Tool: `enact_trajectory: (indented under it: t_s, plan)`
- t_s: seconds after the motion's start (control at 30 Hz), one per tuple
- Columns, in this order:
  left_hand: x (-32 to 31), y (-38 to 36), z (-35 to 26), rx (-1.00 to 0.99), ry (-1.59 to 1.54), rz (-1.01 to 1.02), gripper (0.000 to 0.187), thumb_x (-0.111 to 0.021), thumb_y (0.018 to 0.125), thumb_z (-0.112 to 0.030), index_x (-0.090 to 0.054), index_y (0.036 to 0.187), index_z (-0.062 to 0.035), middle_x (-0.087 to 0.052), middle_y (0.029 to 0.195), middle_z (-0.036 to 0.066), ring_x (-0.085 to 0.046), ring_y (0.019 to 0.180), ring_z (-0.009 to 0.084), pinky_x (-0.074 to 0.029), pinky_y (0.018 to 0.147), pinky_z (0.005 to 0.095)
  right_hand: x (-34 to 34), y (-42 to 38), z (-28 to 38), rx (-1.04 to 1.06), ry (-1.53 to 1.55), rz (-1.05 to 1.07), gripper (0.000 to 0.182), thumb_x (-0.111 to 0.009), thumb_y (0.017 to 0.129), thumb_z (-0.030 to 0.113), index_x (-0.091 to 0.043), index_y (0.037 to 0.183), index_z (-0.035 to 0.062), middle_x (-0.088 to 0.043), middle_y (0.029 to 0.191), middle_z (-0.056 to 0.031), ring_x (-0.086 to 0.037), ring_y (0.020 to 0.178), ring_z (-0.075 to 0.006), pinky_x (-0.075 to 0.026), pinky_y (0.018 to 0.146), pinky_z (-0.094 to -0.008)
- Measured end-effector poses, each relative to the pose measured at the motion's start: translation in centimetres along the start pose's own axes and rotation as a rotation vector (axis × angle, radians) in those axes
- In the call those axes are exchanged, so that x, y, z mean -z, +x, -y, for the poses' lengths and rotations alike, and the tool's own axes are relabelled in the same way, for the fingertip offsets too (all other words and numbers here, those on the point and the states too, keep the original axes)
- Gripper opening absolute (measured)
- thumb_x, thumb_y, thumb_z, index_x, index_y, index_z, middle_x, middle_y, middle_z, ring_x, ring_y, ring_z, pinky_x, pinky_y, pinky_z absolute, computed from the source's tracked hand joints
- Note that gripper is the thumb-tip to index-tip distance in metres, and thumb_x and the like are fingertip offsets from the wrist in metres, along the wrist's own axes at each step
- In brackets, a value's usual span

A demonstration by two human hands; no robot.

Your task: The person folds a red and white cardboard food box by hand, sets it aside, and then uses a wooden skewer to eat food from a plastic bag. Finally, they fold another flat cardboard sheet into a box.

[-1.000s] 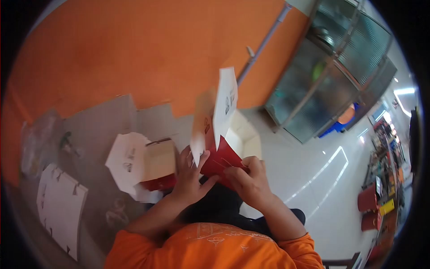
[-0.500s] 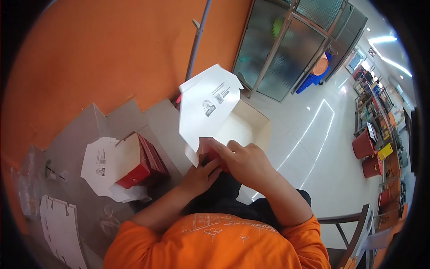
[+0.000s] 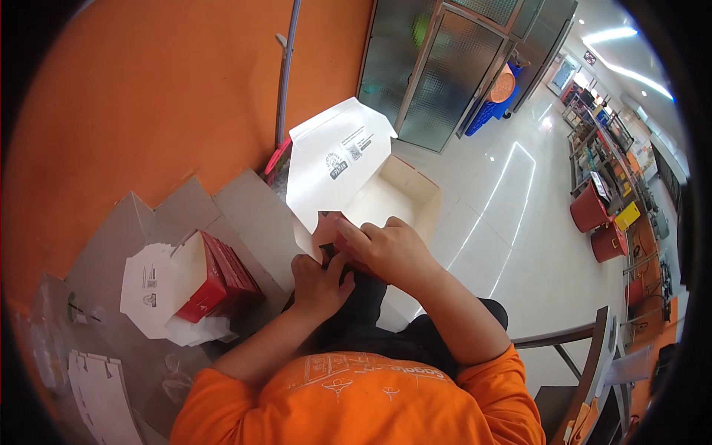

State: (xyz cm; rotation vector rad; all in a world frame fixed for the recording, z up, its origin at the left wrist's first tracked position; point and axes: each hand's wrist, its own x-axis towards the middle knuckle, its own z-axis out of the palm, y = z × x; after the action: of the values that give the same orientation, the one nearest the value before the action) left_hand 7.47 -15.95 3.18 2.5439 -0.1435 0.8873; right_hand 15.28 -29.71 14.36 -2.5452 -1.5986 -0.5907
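Observation:
A cardboard food box [image 3: 408, 189], cream-white inside and red outside, is held over my lap. Its white lid [image 3: 319, 174], printed with a dark logo and a square code, stands raised on the left. My right hand [image 3: 393, 252] grips the red near wall, with the thumb and fingers close to the corner. At that same near-left corner, my left hand [image 3: 322, 285] has its fingers bent around the red flap [image 3: 327, 230] below the lid. The fingertips of both hands are partly hidden by the cardboard.
Several red boxes [image 3: 230, 274] are stacked on the grey ledge [image 3: 248, 215] at left, one with its white lid open. White flat cardboard [image 3: 104, 393] and clear plastic [image 3: 44, 345] lie nearby. A purple pole [image 3: 288, 74] leans against the orange wall. A chair [image 3: 593, 363] stands at right.
My left hand has moved up towards the lid's near corner, its fingers now bent at the flap. The right hand keeps its grip on the near wall. The whole view has shifted slightly.

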Motion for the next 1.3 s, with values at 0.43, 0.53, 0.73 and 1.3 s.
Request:
enact_trajectory:
  t_s: [0.43, 0.53, 0.73, 1.3]
  plan:
    - [-1.1, 1.8, 1.1, -0.071, -0.158, -0.004, 0.035, -0.070, 0.073, -0.016, -0.058, 0.106, -0.0108, -0.058, 0.097, 0.012, -0.055, 0.094, 0.0320, -0.042, 0.076, 0.0463, -1.0, -0.9, -1.1, 0.037, 0.089, 0.180, 0.037, -0.055, 0.081, 0.017, -0.050, 0.117, 0.0123, -0.062, 0.079, -0.0049, -0.061, 0.058, -0.0206, -0.047, 0.058, -0.0317]
    - [-1.6, 1.2, 2.0, -0.054, -0.178, 0.013, 0.033, -0.068, 0.075, -0.017, -0.057, 0.105, -0.0104, -0.058, 0.100, 0.014, -0.055, 0.096, 0.0348, -0.042, 0.078, 0.0485, -1.6, -0.7, -0.1, -0.026, 0.109, 0.033, 0.041, -0.054, 0.080, 0.016, -0.048, 0.120, 0.0125, -0.061, 0.088, -0.0068, -0.062, 0.064, -0.0213, -0.047, 0.061, -0.0338]
    - [-2.6, 1.6, 2.0, -0.117, -0.047, 0.012, 0.040, -0.066, 0.076, -0.019, -0.051, 0.110, -0.0049, -0.044, 0.113, 0.019, -0.044, 0.105, 0.0355, -0.038, 0.086, 0.0423, -2.6, -0.5, 0.2, -0.109, 0.287, 0.141, 0.046, -0.053, 0.080, 0.017, -0.043, 0.124, 0.0103, -0.061, 0.084, -0.0059, -0.065, 0.071, -0.0260, -0.048, 0.065, -0.0377]
    - [-0.9, 3.2, 1.2, -0.105, -0.008, 0.074, 0.042, -0.069, 0.073, -0.028, -0.050, 0.105, -0.0076, -0.051, 0.104, 0.011, -0.051, 0.102, 0.0306, -0.043, 0.075, 0.0410, -3.7, 1.2, 0.1, -0.070, 0.223, 0.198, 0.041, -0.060, 0.078, 0.016, -0.047, 0.113, -0.0003, -0.065, 0.078, -0.0108, -0.068, 0.069, -0.0283, -0.052, 0.056, -0.0360]
